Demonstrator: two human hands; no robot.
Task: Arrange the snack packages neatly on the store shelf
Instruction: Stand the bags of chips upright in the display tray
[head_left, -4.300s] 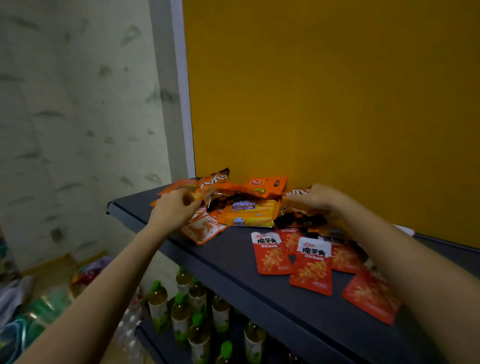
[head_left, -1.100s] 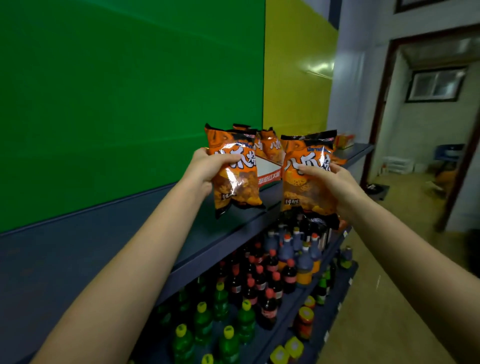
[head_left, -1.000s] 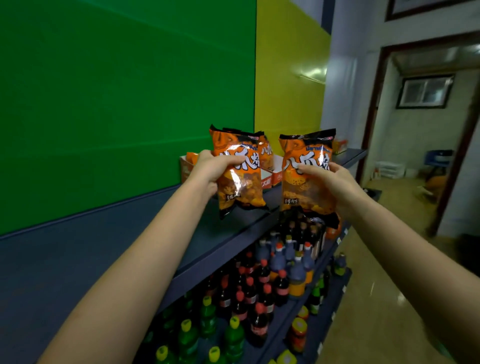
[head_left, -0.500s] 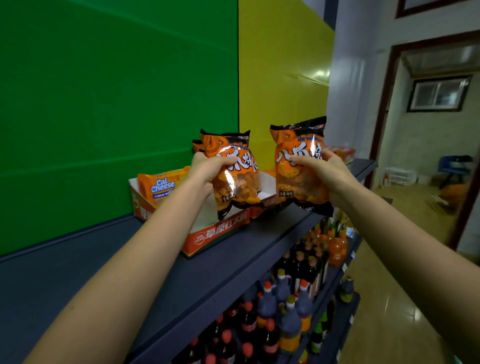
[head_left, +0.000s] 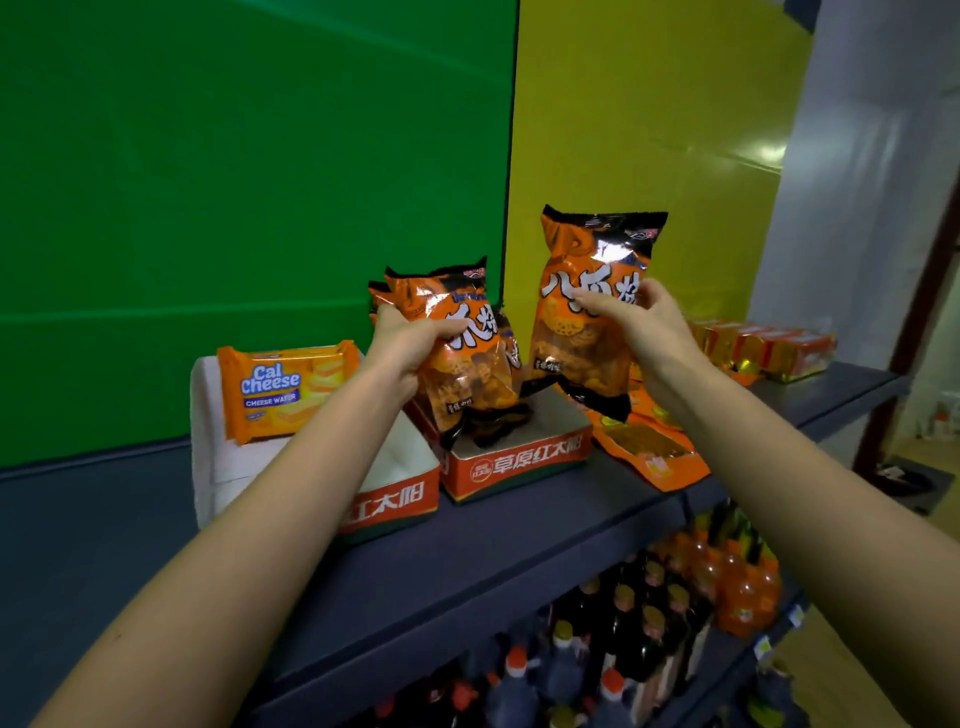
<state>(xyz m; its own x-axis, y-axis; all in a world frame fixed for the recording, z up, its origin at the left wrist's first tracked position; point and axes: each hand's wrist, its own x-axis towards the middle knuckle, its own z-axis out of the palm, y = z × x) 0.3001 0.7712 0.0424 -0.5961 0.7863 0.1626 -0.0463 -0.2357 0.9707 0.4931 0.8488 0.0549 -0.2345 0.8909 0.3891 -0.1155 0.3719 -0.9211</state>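
My left hand (head_left: 410, 340) grips a bunch of orange-and-black snack bags (head_left: 462, 364), whose lower ends hang into the right display carton (head_left: 519, 460). My right hand (head_left: 636, 317) holds one more orange-and-black snack bag (head_left: 587, 270) upright, just above and to the right of that carton. The left display carton (head_left: 400, 499) holds a Cal Cheese wafer pack (head_left: 283, 392) standing at its back. Both cartons sit on the dark shelf (head_left: 467, 561).
Flat orange packets (head_left: 649, 452) lie on the shelf right of the cartons, with red-and-gold boxes (head_left: 763, 345) farther along. Bottles (head_left: 649, 639) fill the lower shelves. A green and yellow wall backs the shelf; an open aisle lies to the right.
Since the pile of packets seen earlier, I picked up the orange-and-black bags in both hands. In the last second the cartons have come closer, and the left bunch has lowered into the right carton.
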